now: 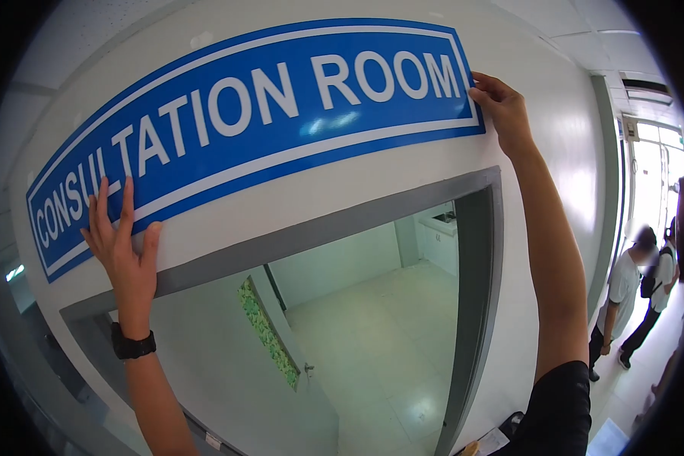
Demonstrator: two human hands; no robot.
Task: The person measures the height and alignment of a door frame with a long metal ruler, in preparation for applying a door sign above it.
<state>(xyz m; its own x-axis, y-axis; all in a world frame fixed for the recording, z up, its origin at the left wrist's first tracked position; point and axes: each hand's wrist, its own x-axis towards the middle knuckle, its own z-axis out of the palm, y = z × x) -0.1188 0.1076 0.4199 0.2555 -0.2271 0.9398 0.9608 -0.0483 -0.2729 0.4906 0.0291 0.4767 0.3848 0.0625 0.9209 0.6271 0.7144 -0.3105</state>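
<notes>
A long blue sign (296, 129) with white letters reading "CONSULTATION ROOM" lies against the white wall above a doorway. My left hand (121, 247), with a black watch (134, 342) on the wrist, rests on the sign's lower left part, fingers spread flat over the letters. At the sign's right end, my right hand (503, 110) has its thumb and fingers pinched at the edge. Whether the fingertips hold the sign's edge or only touch it is hard to see.
Below the sign is a grey door frame (319, 235) with a door (243, 357) opened inward, a green patterned strip on it. Two people (623, 289) stand in the corridor at right. Papers (490, 442) and a dark object lie at the bottom, near my right sleeve.
</notes>
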